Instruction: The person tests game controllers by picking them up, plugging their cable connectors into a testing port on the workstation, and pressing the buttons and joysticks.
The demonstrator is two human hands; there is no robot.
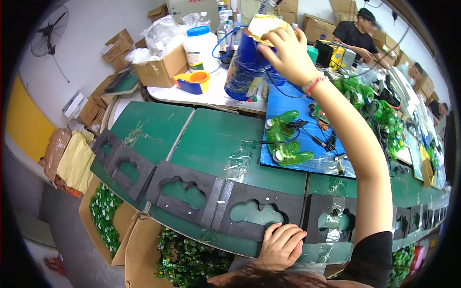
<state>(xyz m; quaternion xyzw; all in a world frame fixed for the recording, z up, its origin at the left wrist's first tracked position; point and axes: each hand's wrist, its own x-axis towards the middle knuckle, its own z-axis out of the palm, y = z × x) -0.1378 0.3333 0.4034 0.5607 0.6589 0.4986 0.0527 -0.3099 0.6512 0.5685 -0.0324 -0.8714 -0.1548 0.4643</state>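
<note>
My right hand (290, 55) is raised at the far side of the table, its fingers curled over a pale yellow pad (264, 25) on top of a blue cylindrical container (244, 72) wrapped in clear film. Below, my left hand (281, 247) lies with fingers stretched over the front edge of a black foam cutout (225, 207), holding nothing. That cutout's controller-like opening shows the green bench surface. Nearer the right arm, a translucent green game controller (283, 137) with a black cable rests on a blue mat (283, 103).
More black foam cutouts (168, 211) line the bench's front. Cardboard boxes (139, 247) below hold green parts. A white tub with blue lid (201, 50) and an orange-and-blue tape dispenser (194, 82) stand behind. Cables and green controllers (379, 113) pile up right; a person (357, 36) works beyond.
</note>
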